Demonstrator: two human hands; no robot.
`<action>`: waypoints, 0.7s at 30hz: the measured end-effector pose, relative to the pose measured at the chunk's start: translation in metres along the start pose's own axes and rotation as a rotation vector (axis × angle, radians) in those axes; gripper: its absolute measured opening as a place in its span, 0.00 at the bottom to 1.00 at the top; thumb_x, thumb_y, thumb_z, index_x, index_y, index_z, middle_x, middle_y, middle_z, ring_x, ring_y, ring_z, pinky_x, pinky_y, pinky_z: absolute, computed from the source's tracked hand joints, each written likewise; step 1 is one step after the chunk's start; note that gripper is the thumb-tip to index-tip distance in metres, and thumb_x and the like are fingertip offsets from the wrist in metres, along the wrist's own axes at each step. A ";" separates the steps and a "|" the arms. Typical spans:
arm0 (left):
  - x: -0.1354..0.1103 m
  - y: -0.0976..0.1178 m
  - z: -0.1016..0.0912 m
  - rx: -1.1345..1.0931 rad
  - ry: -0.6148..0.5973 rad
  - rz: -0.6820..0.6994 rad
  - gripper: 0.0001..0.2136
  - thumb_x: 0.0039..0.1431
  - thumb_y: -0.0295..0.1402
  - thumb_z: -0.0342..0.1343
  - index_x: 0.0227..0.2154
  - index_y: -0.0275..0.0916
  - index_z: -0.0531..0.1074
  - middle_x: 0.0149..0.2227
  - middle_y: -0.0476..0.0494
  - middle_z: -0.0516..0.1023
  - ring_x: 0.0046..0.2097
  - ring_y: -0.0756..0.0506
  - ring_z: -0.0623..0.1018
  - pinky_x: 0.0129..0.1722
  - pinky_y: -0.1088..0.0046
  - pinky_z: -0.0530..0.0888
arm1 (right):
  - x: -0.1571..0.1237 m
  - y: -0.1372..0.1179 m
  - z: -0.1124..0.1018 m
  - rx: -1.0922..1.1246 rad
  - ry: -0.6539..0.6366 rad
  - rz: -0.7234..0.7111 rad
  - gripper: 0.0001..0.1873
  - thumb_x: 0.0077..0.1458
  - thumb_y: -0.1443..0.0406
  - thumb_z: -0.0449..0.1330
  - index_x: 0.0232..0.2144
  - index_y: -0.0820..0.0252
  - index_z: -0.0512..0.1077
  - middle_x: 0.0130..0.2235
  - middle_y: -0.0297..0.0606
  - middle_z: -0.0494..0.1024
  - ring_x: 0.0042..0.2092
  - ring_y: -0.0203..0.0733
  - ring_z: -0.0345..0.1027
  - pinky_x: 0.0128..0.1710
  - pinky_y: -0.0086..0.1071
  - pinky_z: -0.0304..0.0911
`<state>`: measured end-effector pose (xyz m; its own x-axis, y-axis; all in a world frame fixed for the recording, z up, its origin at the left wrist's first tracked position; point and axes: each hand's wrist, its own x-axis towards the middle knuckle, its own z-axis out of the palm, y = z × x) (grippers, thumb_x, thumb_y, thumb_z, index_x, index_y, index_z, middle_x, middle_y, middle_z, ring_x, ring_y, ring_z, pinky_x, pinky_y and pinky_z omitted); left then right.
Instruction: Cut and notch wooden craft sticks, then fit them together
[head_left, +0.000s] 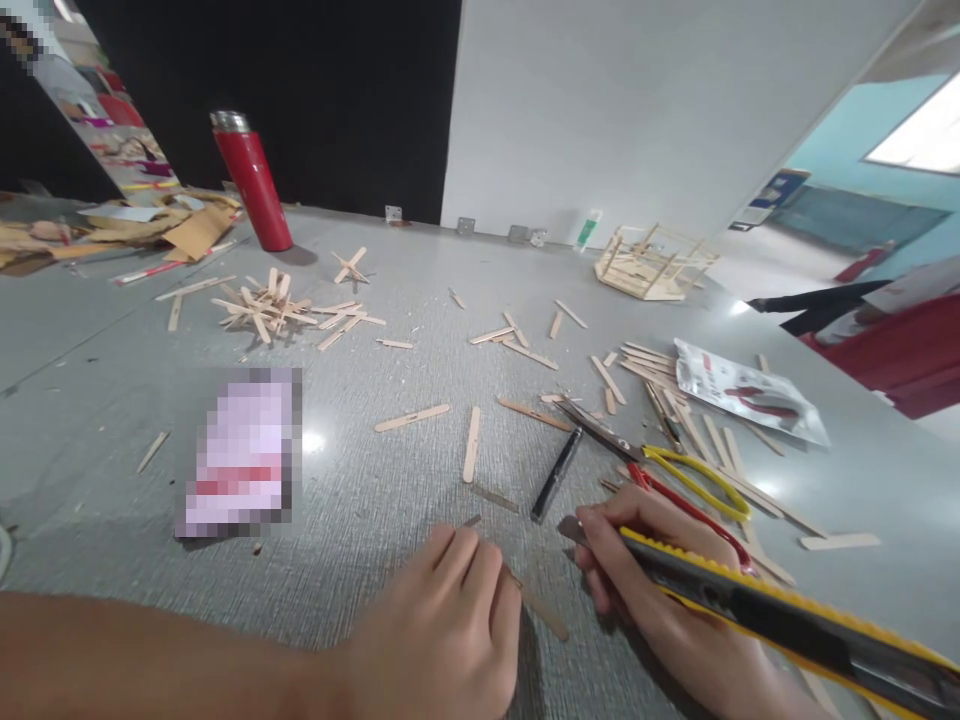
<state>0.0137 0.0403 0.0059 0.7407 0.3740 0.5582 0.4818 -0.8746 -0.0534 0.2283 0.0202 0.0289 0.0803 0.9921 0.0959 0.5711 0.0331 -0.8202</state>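
Note:
My right hand (660, 580) is closed around a yellow and black utility knife (757, 605). Its short blade points left, past the fingertips. My left hand (450, 620) rests low on the table, fingers curled down over a wooden craft stick (546, 608) that sticks out to the right below the knuckles. The fingertips and the rest of that stick are hidden. A black pen (556, 475) lies just beyond both hands. Scissors (637, 452) with one yellow and one red handle loop lie beside my right hand, partly behind it.
Loose craft sticks (472, 445) and a piled heap of them (266, 308) spread over the grey table. A red flask (255, 190), a stick frame (656, 268), a silver packet (750, 390) and a pixelated pale object (244, 450) stand or lie around. A person in red (892, 330) is at right.

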 end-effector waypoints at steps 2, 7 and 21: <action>0.002 -0.003 0.000 -0.017 -0.044 -0.016 0.11 0.58 0.16 0.50 0.29 0.33 0.75 0.28 0.41 0.76 0.29 0.41 0.75 0.30 0.64 0.75 | -0.002 0.000 0.002 -0.001 -0.003 0.012 0.16 0.64 0.53 0.60 0.27 0.55 0.71 0.16 0.29 0.72 0.16 0.33 0.65 0.18 0.25 0.61; 0.003 -0.008 -0.002 -0.059 -0.164 -0.057 0.09 0.61 0.19 0.52 0.37 0.31 0.77 0.34 0.41 0.78 0.35 0.40 0.78 0.35 0.62 0.79 | -0.001 0.008 0.003 -0.009 -0.014 0.008 0.12 0.61 0.54 0.64 0.37 0.55 0.74 0.17 0.27 0.70 0.16 0.33 0.63 0.14 0.23 0.57; 0.022 -0.018 -0.012 -0.168 -0.509 -0.244 0.12 0.50 0.18 0.55 0.38 0.27 0.77 0.37 0.33 0.77 0.38 0.36 0.76 0.39 0.55 0.78 | 0.009 0.020 -0.018 0.344 -0.028 -0.084 0.16 0.59 0.59 0.68 0.50 0.40 0.77 0.45 0.35 0.81 0.37 0.41 0.80 0.30 0.28 0.77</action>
<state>0.0157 0.0607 0.0287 0.7696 0.6349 0.0677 0.6162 -0.7663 0.1821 0.2552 0.0280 0.0240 0.0194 0.9870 0.1596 0.2655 0.1488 -0.9526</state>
